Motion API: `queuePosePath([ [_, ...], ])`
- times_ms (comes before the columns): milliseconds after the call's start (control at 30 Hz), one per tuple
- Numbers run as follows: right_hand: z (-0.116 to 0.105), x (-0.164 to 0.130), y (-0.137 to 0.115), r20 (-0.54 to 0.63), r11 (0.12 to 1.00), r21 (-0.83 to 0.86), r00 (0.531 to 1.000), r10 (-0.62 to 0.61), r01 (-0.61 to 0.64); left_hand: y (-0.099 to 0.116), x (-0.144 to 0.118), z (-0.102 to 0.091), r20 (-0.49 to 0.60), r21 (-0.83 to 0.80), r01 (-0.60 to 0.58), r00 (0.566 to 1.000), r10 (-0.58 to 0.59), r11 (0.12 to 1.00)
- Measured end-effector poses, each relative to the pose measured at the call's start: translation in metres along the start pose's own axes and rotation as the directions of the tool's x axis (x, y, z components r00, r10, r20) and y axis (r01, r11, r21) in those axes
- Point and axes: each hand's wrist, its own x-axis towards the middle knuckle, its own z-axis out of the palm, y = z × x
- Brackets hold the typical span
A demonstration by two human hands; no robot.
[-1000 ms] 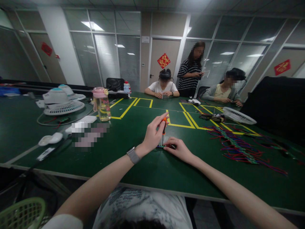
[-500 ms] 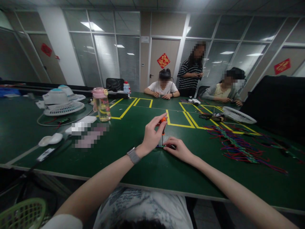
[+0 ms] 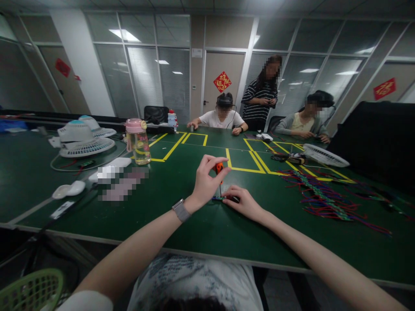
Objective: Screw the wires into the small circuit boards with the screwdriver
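Observation:
My left hand is curled round the orange and black handle of a screwdriver, with thumb and forefinger tips spread apart past it. The screwdriver is upright, and its thin shaft runs down to a small green circuit board on the table. My right hand rests on the table, its thumb and fingertips closed on the board's right end. Those fingers partly hide the board and a dark piece beside it. Whether a screw sits under the tip is too small to tell.
On the green table, a pink-lidded bottle, white fans and a white case stand left. Circuit boards with red and blue wires lie right, before a black panel. Several people are across the table.
My left thumb and forefinger have parted and shifted slightly around the screwdriver handle. My right hand has stayed put. The person opposite has moved a hand outward to a small cylinder.

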Motion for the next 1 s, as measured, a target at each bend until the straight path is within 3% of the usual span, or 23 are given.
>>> queuePosePath([
  [100,0.0001,0.0002,-0.0007,0.004,1.000,-0.006,1.000,-0.006,0.006,0.0013,-0.0005,-0.0003,0.022,0.040,-0.022,1.000,0.021,0.999],
  [267,-0.0005,0.0000,-0.0012,0.002,1.000,0.001,1.000,-0.010,0.010,-0.0062,-0.0033,0.0054,0.113,-0.206,0.052,0.993,-0.029,0.977],
  [467,-0.0021,-0.0005,-0.0036,0.005,1.000,-0.001,1.000,0.001,-0.001,-0.0002,-0.0015,0.0020,-0.016,0.021,-0.031,0.999,0.031,0.999],
  [667,-0.0027,-0.0005,-0.0048,0.013,1.000,0.008,1.000,0.009,-0.009,-0.0054,-0.0014,0.0049,0.081,-0.249,0.076,0.995,-0.058,0.965],
  [900,-0.0033,-0.0006,-0.0046,0.013,1.000,-0.007,1.000,0.009,-0.009,0.0004,0.0004,0.0009,-0.026,0.001,-0.023,0.999,0.023,1.000],
  [1000,-0.0026,-0.0009,-0.0032,0.010,1.000,-0.002,1.000,0.004,-0.004,-0.0012,-0.0012,0.0028,0.046,-0.125,0.020,0.999,-0.015,0.992],
])
